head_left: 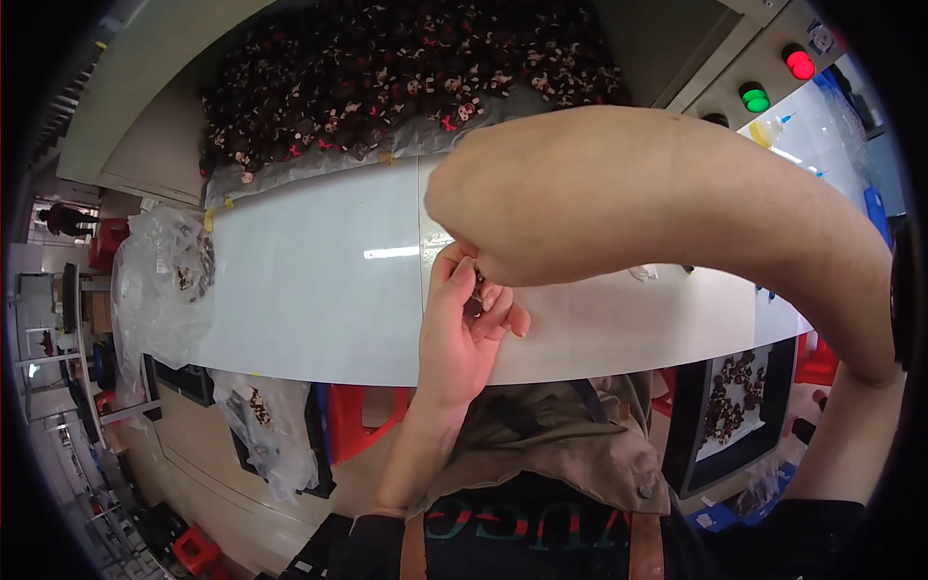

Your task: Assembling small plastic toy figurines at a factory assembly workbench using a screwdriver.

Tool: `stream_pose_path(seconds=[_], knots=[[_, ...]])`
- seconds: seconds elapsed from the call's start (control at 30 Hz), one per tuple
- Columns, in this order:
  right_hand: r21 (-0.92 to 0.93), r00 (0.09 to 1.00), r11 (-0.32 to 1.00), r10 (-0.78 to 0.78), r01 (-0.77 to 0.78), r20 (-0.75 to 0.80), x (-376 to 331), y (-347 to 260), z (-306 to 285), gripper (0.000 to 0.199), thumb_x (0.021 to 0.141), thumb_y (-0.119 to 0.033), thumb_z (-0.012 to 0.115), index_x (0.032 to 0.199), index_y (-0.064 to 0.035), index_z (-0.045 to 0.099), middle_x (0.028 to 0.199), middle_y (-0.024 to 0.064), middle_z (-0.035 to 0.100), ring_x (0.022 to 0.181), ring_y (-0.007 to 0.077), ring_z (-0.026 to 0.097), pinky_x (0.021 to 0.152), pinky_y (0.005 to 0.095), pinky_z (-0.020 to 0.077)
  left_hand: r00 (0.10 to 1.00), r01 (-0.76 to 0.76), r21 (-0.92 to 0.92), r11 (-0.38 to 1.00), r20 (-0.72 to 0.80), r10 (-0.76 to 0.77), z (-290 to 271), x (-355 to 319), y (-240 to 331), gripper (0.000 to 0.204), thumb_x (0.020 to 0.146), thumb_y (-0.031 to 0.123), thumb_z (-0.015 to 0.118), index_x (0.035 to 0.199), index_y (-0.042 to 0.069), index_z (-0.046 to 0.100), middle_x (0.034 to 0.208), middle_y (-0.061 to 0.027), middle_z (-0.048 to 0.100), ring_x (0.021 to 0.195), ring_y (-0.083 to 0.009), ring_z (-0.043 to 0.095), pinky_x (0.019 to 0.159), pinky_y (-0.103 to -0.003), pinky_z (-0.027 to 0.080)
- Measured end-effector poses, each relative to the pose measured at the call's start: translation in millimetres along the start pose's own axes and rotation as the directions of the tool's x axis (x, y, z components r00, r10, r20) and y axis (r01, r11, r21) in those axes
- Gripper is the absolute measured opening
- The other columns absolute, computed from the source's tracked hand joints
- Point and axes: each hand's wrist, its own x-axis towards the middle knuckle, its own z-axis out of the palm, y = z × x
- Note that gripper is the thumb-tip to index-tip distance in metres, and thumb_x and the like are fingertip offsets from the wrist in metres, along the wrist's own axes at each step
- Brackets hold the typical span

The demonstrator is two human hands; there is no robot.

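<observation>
Head view | your L hand (pixel 462 333) fingers grip small dark part (pixel 476 302) over white table (pixel 309 290) | R hand (pixel 464 208) fingers pinch same part | tray of parts (pixel 732 396) lower right.

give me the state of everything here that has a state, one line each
left hand: raised palm-up over the table edge, fingers curled on a small dark part
right hand: mostly hidden behind its forearm, pressed against the left fingers
red button: glowing
green button: glowing
black tray: holding small dark pieces
white table: bare in the middle
</observation>
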Motion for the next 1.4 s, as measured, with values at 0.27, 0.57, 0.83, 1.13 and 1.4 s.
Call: stream_pose_path(seconds=[0.27,0.57,0.83,1.13,1.4], knots=[[-0.167,0.985,0.985,0.059,-0.032,0.159,9,-21,-22,0.014,0.065,-0.004,0.056,0.072,0.004,0.066,0.064,0.0199,0.06,0.056,0.0308,0.06,0.048,0.0409,0.0469,0.999,0.005,-0.143,0.99,0.035,0.0,-2,4,-5,0.028,0.093,0.025,0.036,0.1,0.005,0.054,0.07,0.0031,0.039,0.049,-0.0068,0.025,0.052,-0.025,0.031],[-0.174,0.995,0.985,0.007,0.012,0.104,10,-11,-16,0.018,0.07,-0.013,0.06,0.08,-0.0002,0.068,0.069,0.0136,0.064,0.064,0.026,0.063,0.056,0.0369,0.0488,0.986,0.071,-0.16,0.985,0.164,-0.044,-13,4,0,0.027,0.092,0.021,0.037,0.115,0.007,0.043,0.073,0.0011,0.043,0.048,-0.0066,0.029,0.055,-0.029,0.038],[-0.012,0.986,0.999,0.048,-0.047,0.157,3,10,-5,0.017,0.073,-0.02,0.063,0.081,-0.0049,0.064,0.074,0.0071,0.067,0.068,0.0198,0.064,0.059,0.0317,0.0483,0.978,0.111,-0.164,0.98,0.194,-0.078,-7,3,-5,0.029,0.092,0.019,0.037,0.117,0.005,0.042,0.075,0.0005,0.044,0.049,-0.0066,0.028,0.055,-0.028,0.037],[0.184,0.993,0.983,-0.025,0.003,0.116,-7,31,6,0.017,0.076,-0.022,0.062,0.079,-0.0052,0.063,0.074,0.0058,0.067,0.07,0.0179,0.063,0.062,0.0308,0.0472,0.968,0.144,-0.147,0.979,0.227,-0.108,-2,1,-8,0.033,0.091,0.018,0.037,0.121,0.005,0.042,0.073,0.0012,0.043,0.049,-0.0063,0.028,0.056,-0.028,0.036],[0.232,0.997,0.973,-0.035,0.018,0.068,-41,33,2,0.018,0.077,-0.022,0.062,0.081,-0.0045,0.063,0.074,0.0052,0.067,0.07,0.0182,0.063,0.061,0.0311,0.0466,0.942,0.196,-0.143,0.97,0.301,-0.146,19,-5,-7,0.033,0.091,0.019,0.037,0.12,0.006,0.044,0.073,0.0012,0.043,0.049,-0.0061,0.029,0.057,-0.028,0.036]])
